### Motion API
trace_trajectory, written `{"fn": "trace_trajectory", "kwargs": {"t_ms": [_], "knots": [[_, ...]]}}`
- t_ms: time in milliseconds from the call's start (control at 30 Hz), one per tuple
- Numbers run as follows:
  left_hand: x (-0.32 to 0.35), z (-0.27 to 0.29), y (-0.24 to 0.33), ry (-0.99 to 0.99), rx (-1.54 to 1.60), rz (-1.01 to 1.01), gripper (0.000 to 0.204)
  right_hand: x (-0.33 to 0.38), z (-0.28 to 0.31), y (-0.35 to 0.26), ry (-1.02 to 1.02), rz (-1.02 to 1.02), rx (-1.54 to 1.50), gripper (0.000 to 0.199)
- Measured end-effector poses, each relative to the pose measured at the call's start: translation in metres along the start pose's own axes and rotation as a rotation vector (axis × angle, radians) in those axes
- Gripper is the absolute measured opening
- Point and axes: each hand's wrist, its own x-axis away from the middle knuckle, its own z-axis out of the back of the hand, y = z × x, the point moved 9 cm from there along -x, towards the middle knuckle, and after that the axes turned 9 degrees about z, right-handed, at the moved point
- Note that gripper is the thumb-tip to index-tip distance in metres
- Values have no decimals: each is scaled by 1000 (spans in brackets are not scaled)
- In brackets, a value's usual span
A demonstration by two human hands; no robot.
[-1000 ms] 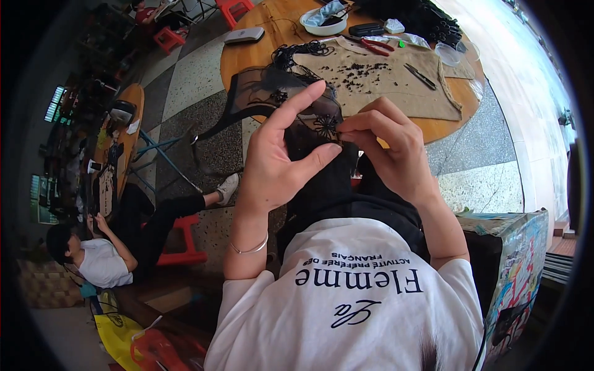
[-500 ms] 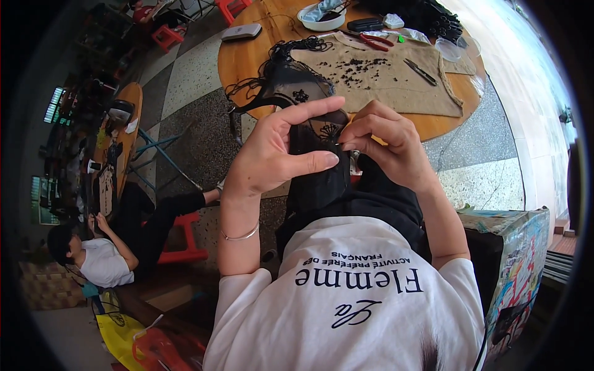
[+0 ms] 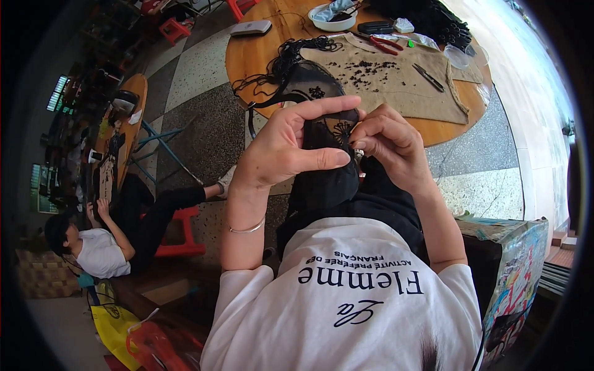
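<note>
A black sheer mesh garment with a strap and dark fan-shaped decoration spreads from the table edge over my lap. My left hand grips it, the mesh stretched between the extended index finger and thumb while the other fingers are hidden behind. Close to the right of the decoration, my right hand is closed in a pinch against the fabric. Whatever lies between its fingertips is too small to make out. Small black beads are scattered over a beige cloth just beyond my hands.
On the round wooden table lie red-handled pliers, dark snips, a white bowl, a grey case and black cords. A box stands right of me. Another person sits at the left.
The view has shifted slightly, so the table and my hands appear a little farther right. My right fingertips have moved slightly down beside the decoration. My left hand keeps its hold.
</note>
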Motion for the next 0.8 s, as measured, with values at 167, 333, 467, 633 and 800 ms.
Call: {"fn": "trace_trajectory", "kwargs": {"t_ms": [167,333,467,633,800], "knots": [[0,-1,-2,24,36,-16,65,7,-4,11,85,-156,-166,3],[0,0,-6,136,-13,-37,65,17,-6,14,293,-214,-379,4],[6,4,-5,231,-165,-76,65,14,-4,4,169,-174,-228,7],[7,0,2,293,-444,-200,65,4,-10,-11,36,39,104,17],[6,8,-18,393,-338,-141,64,1,-11,-33,94,310,420,28]]}}
